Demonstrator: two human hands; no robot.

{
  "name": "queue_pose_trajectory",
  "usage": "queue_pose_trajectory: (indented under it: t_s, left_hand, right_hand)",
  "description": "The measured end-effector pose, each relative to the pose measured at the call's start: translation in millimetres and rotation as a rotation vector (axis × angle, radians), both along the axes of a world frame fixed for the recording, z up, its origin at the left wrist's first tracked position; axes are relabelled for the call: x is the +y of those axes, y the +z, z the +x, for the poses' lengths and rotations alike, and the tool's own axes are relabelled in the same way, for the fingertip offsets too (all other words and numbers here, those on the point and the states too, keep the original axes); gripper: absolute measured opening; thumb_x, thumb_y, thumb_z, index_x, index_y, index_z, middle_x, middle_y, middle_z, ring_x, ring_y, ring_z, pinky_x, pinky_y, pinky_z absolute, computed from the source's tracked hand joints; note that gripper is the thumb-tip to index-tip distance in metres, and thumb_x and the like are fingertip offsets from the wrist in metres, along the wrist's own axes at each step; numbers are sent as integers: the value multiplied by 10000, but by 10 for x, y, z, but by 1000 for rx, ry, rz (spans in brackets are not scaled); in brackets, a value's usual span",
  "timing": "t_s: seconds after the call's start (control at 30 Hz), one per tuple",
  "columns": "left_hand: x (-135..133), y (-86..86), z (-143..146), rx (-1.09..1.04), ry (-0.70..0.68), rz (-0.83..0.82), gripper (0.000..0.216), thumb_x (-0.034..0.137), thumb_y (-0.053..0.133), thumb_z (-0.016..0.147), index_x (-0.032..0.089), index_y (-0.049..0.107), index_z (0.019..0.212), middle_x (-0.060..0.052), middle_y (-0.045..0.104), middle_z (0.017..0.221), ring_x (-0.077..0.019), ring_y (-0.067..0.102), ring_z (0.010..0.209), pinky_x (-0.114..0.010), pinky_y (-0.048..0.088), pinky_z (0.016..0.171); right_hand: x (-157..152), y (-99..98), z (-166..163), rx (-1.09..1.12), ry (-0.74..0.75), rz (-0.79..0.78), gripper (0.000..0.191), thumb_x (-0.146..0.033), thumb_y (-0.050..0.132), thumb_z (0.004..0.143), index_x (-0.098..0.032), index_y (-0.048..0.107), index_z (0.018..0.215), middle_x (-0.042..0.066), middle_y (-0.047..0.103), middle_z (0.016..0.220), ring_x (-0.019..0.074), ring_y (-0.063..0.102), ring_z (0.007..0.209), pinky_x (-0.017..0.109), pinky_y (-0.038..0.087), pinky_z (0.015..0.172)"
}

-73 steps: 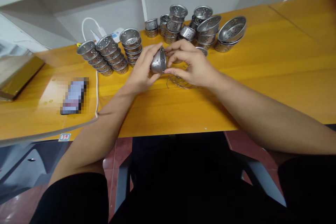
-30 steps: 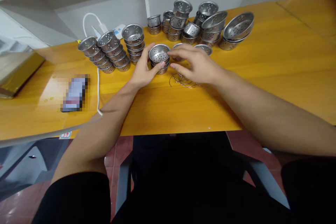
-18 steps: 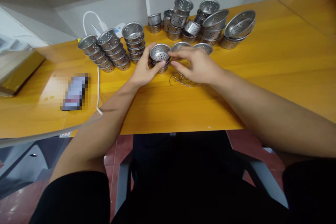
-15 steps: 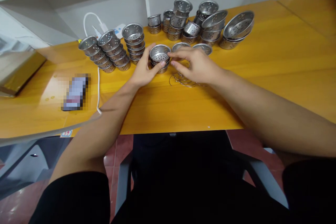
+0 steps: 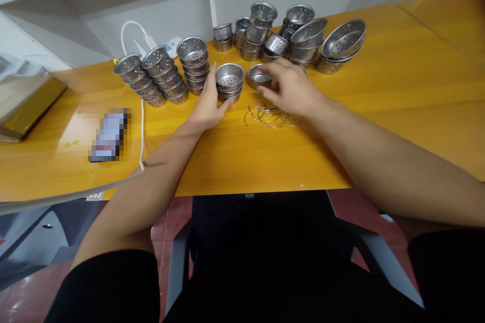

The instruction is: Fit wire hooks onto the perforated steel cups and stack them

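Note:
On the yellow table (image 5: 379, 111) stands a short stack of perforated metal cups (image 5: 229, 79). My left hand (image 5: 207, 103) rests against its left side, fingers stretched up along it and thumb low at its base. My right hand (image 5: 292, 88) reaches left to a single metal cup (image 5: 258, 76) beside the stack, with fingers curled over its rim and thumb below it. A loose heap of thin wire rings (image 5: 267, 115) lies just in front of that hand.
Leaning stacks of cups (image 5: 162, 74) stand at the left and a heap of cups (image 5: 261, 30) at the back, with wider perforated bowls (image 5: 343, 43) at the right. A phone (image 5: 108, 133), a white cable (image 5: 142, 126) and a gold box (image 5: 22, 103) lie to the left.
My left hand set the cup it held onto the short stack and has loosened its grip. My right hand left the stack's rim and moved right to the single cup.

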State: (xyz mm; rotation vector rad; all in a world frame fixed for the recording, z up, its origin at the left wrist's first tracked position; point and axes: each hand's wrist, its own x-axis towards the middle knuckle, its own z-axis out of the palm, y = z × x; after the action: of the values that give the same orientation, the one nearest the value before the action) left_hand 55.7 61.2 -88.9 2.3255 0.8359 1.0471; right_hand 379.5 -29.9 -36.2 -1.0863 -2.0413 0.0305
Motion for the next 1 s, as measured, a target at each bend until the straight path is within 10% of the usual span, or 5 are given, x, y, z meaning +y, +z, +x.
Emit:
queue_pose_trajectory:
  t_s: [0.27,0.6,1.0]
  left_hand:
    - [-25,128,4,55,-29,122,1308,814,757,1081,225,22,1989,-184,65,2143,-442,19,2033,-599,48,1699]
    - [-318,580,29,75,-76,278,1244,952,711,1059,344,132,1977,-92,169,2138,-441,130,2023,-640,128,1704]
    - [-221,497,19,28,-206,339,1089,991,567,1111,433,161,1955,-93,463,1974,-427,487,1862,-677,410,1598]
  right_hand:
    - [73,-33,75,-112,-68,-109,389,-634,718,1190,-303,923,1175,152,831,1160,419,815,1058,634,735,1009]
    - [-446,533,-250,-11,-6,-85,541,-763,509,1279,-474,811,1622,125,856,1379,444,738,1434,693,677,1241]
    - [-536,431,-480,-38,187,-42,547,-744,668,1245,-376,829,1616,164,747,1547,486,752,1421,738,648,1249]
